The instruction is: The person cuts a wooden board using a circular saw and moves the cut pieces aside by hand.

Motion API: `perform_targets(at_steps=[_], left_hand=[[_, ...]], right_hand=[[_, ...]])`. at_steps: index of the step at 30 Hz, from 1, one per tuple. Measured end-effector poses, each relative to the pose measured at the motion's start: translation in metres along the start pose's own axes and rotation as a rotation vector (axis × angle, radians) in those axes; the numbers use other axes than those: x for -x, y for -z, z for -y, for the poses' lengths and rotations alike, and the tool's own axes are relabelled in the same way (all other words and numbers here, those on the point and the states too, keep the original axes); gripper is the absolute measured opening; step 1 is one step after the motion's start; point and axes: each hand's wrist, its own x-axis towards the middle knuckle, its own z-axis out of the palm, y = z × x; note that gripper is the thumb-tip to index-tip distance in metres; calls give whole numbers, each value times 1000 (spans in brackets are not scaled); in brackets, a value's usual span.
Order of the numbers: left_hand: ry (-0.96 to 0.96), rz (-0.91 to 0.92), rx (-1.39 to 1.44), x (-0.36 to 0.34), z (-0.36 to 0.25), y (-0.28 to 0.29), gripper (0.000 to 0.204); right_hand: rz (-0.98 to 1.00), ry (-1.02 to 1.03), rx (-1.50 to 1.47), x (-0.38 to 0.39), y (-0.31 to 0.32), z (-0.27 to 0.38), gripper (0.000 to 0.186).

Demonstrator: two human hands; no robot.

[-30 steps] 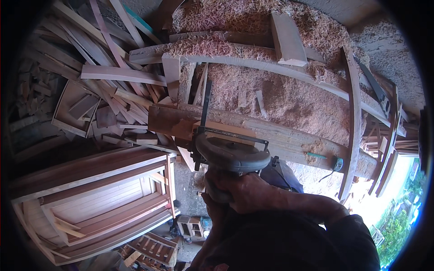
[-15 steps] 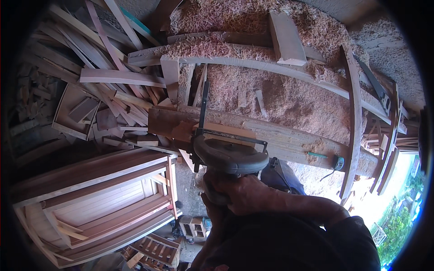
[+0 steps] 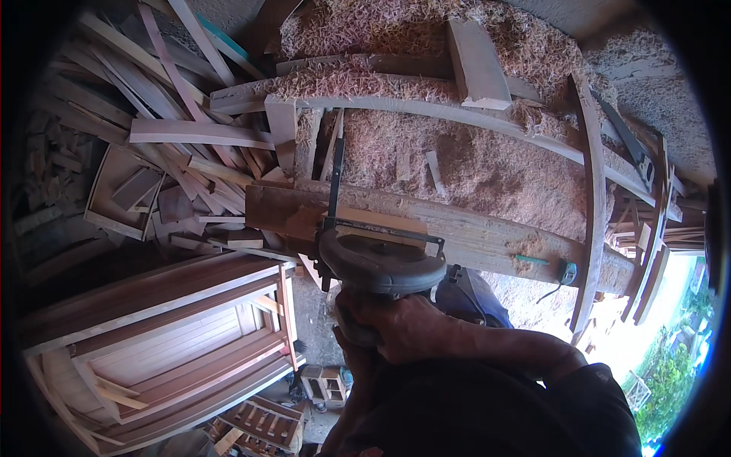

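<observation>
A circular saw [image 3: 378,263] sits on a long wooden beam [image 3: 472,236], with both hands [image 3: 396,327] just behind it (nearer the person). Beyond the beam lies a sawdust heap [image 3: 472,160], crossed by a curved plank [image 3: 457,114]. Left are offcuts [image 3: 175,152]; below them, a wooden frame [image 3: 167,343].

Against the plank [image 3: 457,228], the saw [image 3: 381,263] has crept a little leftward along the near edge over the last second, and its grey housing now sits slightly higher, closer to that edge. The right hand [image 3: 403,327] has followed it, its grip on the handle below the plank unchanged in kind. The whole view has also drifted: the plank and the scrap pile [image 3: 175,152] left of it lie a touch lower than before
</observation>
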Motion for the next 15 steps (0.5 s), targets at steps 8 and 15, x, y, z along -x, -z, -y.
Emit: perform_targets(at_steps=[8, 15], left_hand=[[57, 10, -45, 5, -4, 4, 36], [97, 16, -79, 7, -12, 8, 37]], right_hand=[[-35, 34, -8, -2, -3, -2, 50], [27, -6, -2, -3, 2, 3, 49]])
